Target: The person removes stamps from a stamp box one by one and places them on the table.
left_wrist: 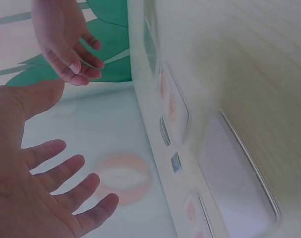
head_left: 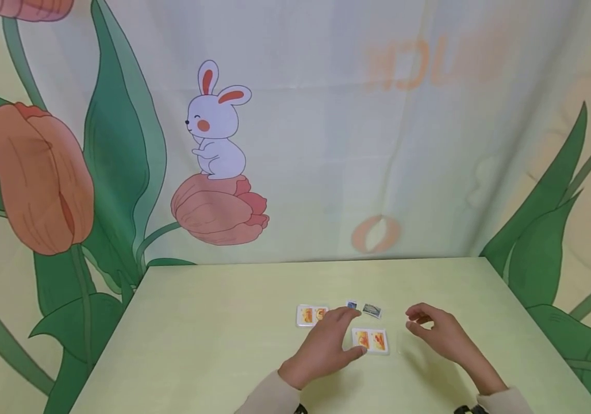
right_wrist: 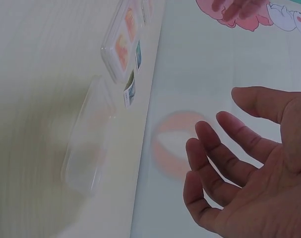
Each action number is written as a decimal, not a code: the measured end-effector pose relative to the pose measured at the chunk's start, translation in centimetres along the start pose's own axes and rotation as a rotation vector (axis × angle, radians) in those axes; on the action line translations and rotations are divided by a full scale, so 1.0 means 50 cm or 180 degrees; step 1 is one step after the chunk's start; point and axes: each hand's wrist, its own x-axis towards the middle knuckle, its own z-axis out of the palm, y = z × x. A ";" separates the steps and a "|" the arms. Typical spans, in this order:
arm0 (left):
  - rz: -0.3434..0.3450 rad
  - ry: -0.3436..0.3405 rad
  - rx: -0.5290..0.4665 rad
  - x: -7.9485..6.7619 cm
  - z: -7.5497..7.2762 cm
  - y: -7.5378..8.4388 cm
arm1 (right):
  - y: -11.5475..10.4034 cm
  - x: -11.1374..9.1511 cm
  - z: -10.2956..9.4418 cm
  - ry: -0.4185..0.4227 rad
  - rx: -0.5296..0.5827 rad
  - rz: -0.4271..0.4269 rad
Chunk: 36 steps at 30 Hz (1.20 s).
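Left hand (head_left: 329, 345) over desk (head_left: 197, 345), fingers spread, front picture case (head_left: 372, 339) near thumb. Right hand (head_left: 442, 336) raised, fingers loosely bent, slightly apart; clear plastic tray (right_wrist: 86, 144) on desk nearby. Second picture case (head_left: 306, 315) left of front one; two small picture pieces (head_left: 372, 310) between front case and desk's far edge, right of its middle.

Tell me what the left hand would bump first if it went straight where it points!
Probably the small greenish card, but the left hand looks raised above the table, so it might pass over.
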 end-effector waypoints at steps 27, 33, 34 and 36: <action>0.0125 -0.0551 0.0606 0.133 0.102 0.072 | 0.085 -0.063 0.000 -0.0133 -0.0244 0.0186; 0.0119 -0.0662 0.0870 0.156 0.140 0.076 | 0.110 -0.056 0.007 -0.0184 -0.0295 0.0197; 0.0110 -0.0684 0.0921 0.158 0.146 0.077 | 0.115 -0.055 0.009 -0.0187 -0.0307 0.0187; 0.0086 -0.0717 0.1016 0.161 0.156 0.077 | 0.125 -0.053 0.015 -0.0214 -0.0333 0.0181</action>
